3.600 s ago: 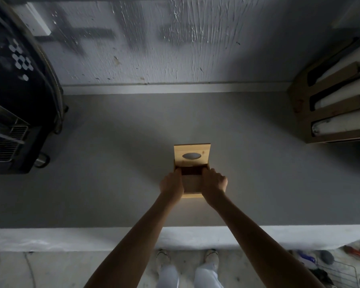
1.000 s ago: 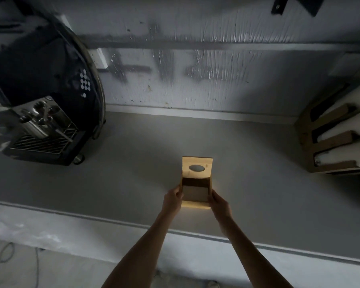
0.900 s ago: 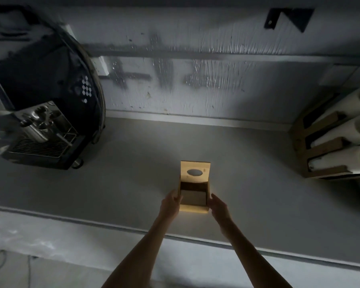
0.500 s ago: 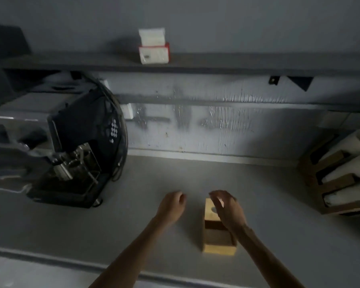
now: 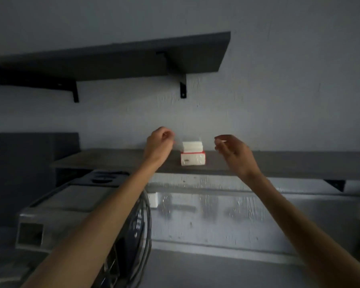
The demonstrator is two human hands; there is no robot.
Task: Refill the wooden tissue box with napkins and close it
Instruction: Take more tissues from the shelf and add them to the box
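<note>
A white stack of napkins [image 5: 192,146] sits on top of a red-and-white wrapped napkin pack [image 5: 193,158] on the dark lower wall shelf [image 5: 279,164]. My left hand [image 5: 158,143] is raised just left of the stack, fingers curled and holding nothing. My right hand [image 5: 232,150] hovers to the right of the stack, fingers apart and empty. Neither hand touches the napkins. The wooden tissue box is out of view below the frame.
A coffee machine [image 5: 71,208] with a cable stands below the shelf on the left. A second dark shelf [image 5: 112,59] on black brackets hangs higher on the wall. The grey counter [image 5: 216,269] runs along the bottom.
Both hands have let go of the wooden box and risen to the shelf. The view has tilted up, so the box has dropped out of sight and the napkins are central.
</note>
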